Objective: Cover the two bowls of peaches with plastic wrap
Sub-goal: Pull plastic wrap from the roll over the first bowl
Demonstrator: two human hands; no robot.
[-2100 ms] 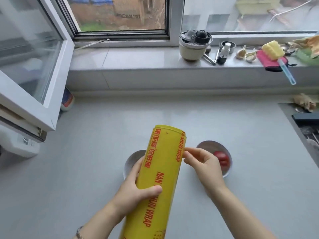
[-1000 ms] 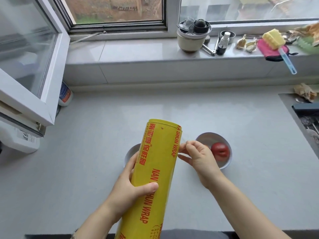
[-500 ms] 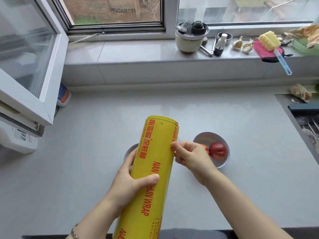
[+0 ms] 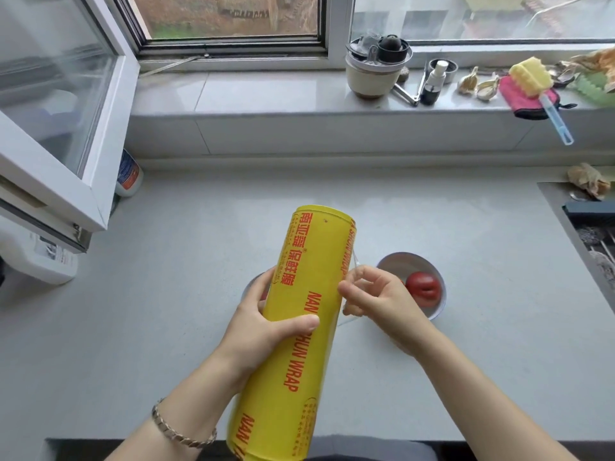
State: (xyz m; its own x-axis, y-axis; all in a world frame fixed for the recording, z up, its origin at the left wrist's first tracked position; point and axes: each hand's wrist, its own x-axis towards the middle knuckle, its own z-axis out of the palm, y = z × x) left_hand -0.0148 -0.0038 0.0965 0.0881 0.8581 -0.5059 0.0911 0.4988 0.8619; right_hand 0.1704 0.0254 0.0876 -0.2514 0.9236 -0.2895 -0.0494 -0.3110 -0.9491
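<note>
Right hand (image 4: 376,301), centre-right of frame: fingers curled, thumb and forefinger pinched on a thin clear flap of film (image 4: 354,277) lifting off the right flank of the roll of plastic wrap (image 4: 309,314). The flap is short and shows only faintly, as an edge line and a lower corner.

Left hand (image 4: 263,324), just left of centre: clasped round the roll's middle, thumb across the front, fingers behind.

Roll: yellow with red print, held off the bench (image 4: 166,277). Its long axis runs from bottom centre of the frame upward and slightly right, far end tipped away from the person.

Right bowl (image 4: 399,261): on the bench just beyond the right hand, toward frame right, holding one red peach (image 4: 422,287). No film over it.

Left bowl (image 4: 249,289): mostly hidden behind the roll and left hand, only a sliver of rim showing. Contents cannot be made out.

Judgement: the draw must run across the roll's axis, toward frame right, so the sheet would head for the right bowl, the nearer one to the pinching hand. The left hand needs to steady the roll while the film pays out. The flap may fold and cling to itself.
</note>
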